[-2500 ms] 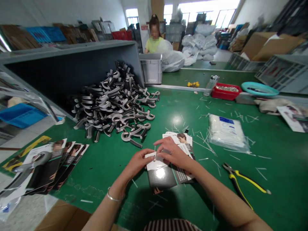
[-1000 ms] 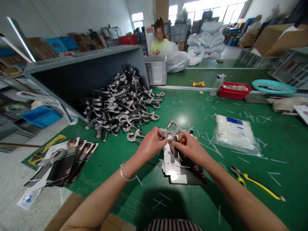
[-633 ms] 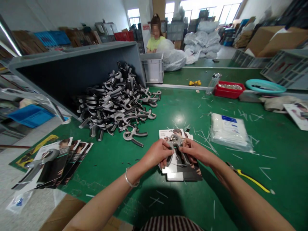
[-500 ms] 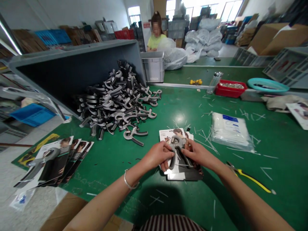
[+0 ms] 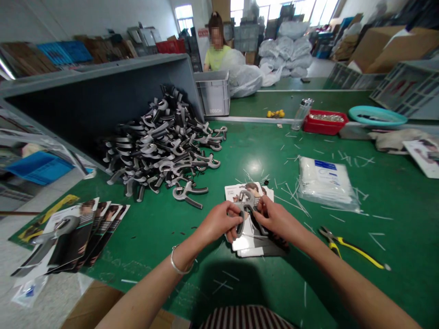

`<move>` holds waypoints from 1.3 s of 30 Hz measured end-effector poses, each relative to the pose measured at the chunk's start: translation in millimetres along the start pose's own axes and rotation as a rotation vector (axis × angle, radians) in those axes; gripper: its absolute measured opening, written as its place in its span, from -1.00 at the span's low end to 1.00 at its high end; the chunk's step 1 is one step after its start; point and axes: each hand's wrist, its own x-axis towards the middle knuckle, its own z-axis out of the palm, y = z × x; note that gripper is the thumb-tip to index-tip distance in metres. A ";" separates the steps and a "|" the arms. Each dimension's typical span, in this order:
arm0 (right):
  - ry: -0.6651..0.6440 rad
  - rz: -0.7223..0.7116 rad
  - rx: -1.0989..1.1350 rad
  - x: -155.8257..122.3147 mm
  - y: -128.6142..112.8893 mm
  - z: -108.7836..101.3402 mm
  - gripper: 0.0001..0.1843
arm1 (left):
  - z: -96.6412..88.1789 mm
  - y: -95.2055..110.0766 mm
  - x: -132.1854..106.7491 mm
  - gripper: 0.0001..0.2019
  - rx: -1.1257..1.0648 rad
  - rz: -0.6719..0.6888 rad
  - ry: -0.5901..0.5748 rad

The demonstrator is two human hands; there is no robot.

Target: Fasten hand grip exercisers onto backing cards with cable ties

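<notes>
A grey and black hand gripper (image 5: pixel 245 205) rests on a small stack of printed cards (image 5: pixel 248 240) on the green table. My left hand (image 5: pixel 219 222) is closed round its left handle. My right hand (image 5: pixel 276 218) is closed round its right handle, fingers pinching near the spring. Both hands press the tool against the top card. A big pile of the same hand grippers (image 5: pixel 164 144) lies to the upper left, spilling from a tipped grey bin (image 5: pixel 103 91).
Yellow-handled cutters (image 5: pixel 350 249) lie right of my right arm. A clear bag of white ties (image 5: pixel 324 183) sits beyond, with several cut tie ends scattered about. Finished carded grippers (image 5: pixel 68 235) are fanned at the left edge. A red tray (image 5: pixel 324 123) and a seated person (image 5: pixel 216 45) are farther back.
Earlier my hands worked a tie at a card alone. Then they lifted a hand gripper above the cards and brought it down onto the top card, where they hold it now.
</notes>
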 end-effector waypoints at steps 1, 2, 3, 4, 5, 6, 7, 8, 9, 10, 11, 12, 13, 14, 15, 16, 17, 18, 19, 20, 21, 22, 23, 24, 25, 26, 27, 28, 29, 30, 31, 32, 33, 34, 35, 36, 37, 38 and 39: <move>0.027 0.017 -0.096 -8.3 -2.6 0.4 -0.79 | -1.3 -1.1 -1.3 -0.79 0.016 -0.008 -0.045; 0.070 0.018 -0.195 -16.4 -4.9 -0.1 -0.78 | -4.0 -0.9 -1.5 -0.82 0.052 -0.004 -0.070; 0.119 -0.001 -0.275 -23.6 -6.6 -1.1 -0.77 | -8.0 0.6 -0.4 -0.83 0.108 0.023 -0.060; 0.159 -0.041 -0.318 -29.6 -7.7 -2.3 -0.77 | -12.9 3.0 2.4 -0.82 0.182 0.075 -0.009; 0.177 -0.097 -0.321 -34.0 -8.1 -3.0 -0.76 | -18.0 5.8 6.6 -0.80 0.264 0.147 0.072; 0.171 -0.156 -0.287 -36.8 -7.8 -2.9 -0.75 | -22.6 8.4 12.0 -0.79 0.346 0.230 0.167; 0.150 -0.202 -0.230 -38.1 -6.9 -1.9 -0.73 | -25.9 10.3 18.1 -0.78 0.425 0.314 0.247; 0.129 -0.227 -0.164 -38.2 -5.7 0.2 -0.72 | -27.5 11.3 24.4 -0.77 0.494 0.387 0.293; 0.118 -0.227 -0.101 -37.4 -4.2 3.0 -0.72 | -27.3 11.4 30.4 -0.76 0.550 0.437 0.305; 0.120 -0.210 -0.048 -35.7 -2.7 6.3 -0.72 | -25.6 10.5 35.6 -0.75 0.591 0.465 0.295; 0.131 -0.185 -0.007 -33.4 -1.1 9.6 -0.72 | -22.8 9.2 40.1 -0.75 0.619 0.475 0.279; 0.142 -0.161 0.023 -30.6 0.4 12.3 -0.72 | -19.6 7.6 43.7 -0.75 0.636 0.471 0.271; 0.145 -0.142 0.045 -27.4 1.7 14.2 -0.73 | -16.8 6.3 47.0 -0.74 0.644 0.458 0.274; 0.143 -0.133 0.060 -23.6 2.8 14.9 -0.73 | -14.8 5.6 50.0 -0.74 0.647 0.442 0.284; 0.138 -0.127 0.067 -19.4 3.6 14.3 -0.73 | -13.9 5.6 53.0 -0.73 0.648 0.426 0.292; 0.133 -0.120 0.070 -15.1 4.0 12.6 -0.73 | -14.1 6.5 56.2 -0.72 0.650 0.414 0.296; 0.130 -0.111 0.069 -10.9 4.0 9.8 -0.72 | -15.2 8.1 59.3 -0.72 0.654 0.407 0.295; 0.124 -0.102 0.066 -7.4 3.7 6.4 -0.72 | -16.8 10.0 62.2 -0.72 0.664 0.407 0.285; 0.116 -0.094 0.060 -5.3 2.9 2.8 -0.71 | -18.3 12.0 64.3 -0.72 0.680 0.412 0.267; 0.105 -0.087 0.054 -4.9 1.9 -0.5 -0.71 | -19.3 13.7 65.3 -0.72 0.699 0.419 0.246; 0.094 -0.081 0.050 -6.7 0.6 -3.0 -0.72 | -19.5 14.7 65.0 -0.72 0.716 0.427 0.227; 0.085 -0.076 0.047 -10.6 -0.8 -4.4 -0.72 | -18.8 14.9 63.4 -0.73 0.730 0.437 0.206; 0.078 -0.070 0.045 -16.5 -2.2 -4.4 -0.72 | -17.1 14.2 60.8 -0.73 0.738 0.448 0.181; 0.075 -0.063 0.047 -23.6 -3.6 -3.1 -0.73 | -14.8 12.6 57.4 -0.73 0.738 0.458 0.160; 0.077 -0.055 0.053 -31.2 -4.9 -0.7 -0.74 | -12.3 10.6 53.8 -0.73 0.733 0.466 0.143; 0.082 -0.049 0.063 -38.3 -6.1 2.3 -0.74 | -9.7 8.4 50.4 -0.73 0.724 0.472 0.127; 0.092 -0.042 0.077 -44.2 -7.0 5.4 -0.75 | -7.7 6.4 47.6 -0.73 0.711 0.475 0.120; 0.101 -0.035 0.093 -48.3 -7.7 8.3 -0.76 | -6.2 4.9 45.7 -0.73 0.695 0.472 0.125; 0.108 -0.029 0.109 -50.2 -8.0 10.5 -0.76 | -5.5 4.0 44.6 -0.73 0.678 0.464 0.140; 0.112 -0.024 0.121 -50.1 -8.0 11.7 -0.76 | -5.5 4.0 44.2 -0.73 0.666 0.454 0.157; 0.111 -0.021 0.129 -48.3 -7.7 12.0 -0.76 | -6.1 4.8 44.1 -0.73 0.659 0.445 0.174; 0.108 -0.023 0.134 -45.4 -7.2 11.4 -0.76 | -7.2 6.1 44.2 -0.72 0.657 0.437 0.189; 0.107 -0.028 0.138 -41.9 -6.6 10.0 -0.76 | -8.4 7.7 44.2 -0.71 0.661 0.433 0.199; 0.106 -0.035 0.142 -38.4 -6.0 8.1 -0.75 | -9.5 9.3 44.0 -0.71 0.670 0.432 0.204; 0.107 -0.043 0.146 -35.3 -5.4 6.0 -0.75 | -10.5 10.7 43.6 -0.70 0.680 0.436 0.207; 0.107 -0.048 0.152 -32.7 -4.8 3.9 -0.75 | -11.1 11.7 43.3 -0.70 0.691 0.442 0.209; 0.106 -0.048 0.159 -30.7 -4.2 1.9 -0.75 | -11.5 12.2 43.3 -0.70 0.700 0.447 0.212; 0.101 -0.043 0.168 -28.8 -3.5 0.1 -0.75 | -11.7 12.4 43.8 -0.70 0.707 0.448 0.215; 0.094 -0.037 0.179 -26.9 -2.5 -1.5 -0.75 | -11.8 12.5 45.1 -0.70 0.708 0.449 0.221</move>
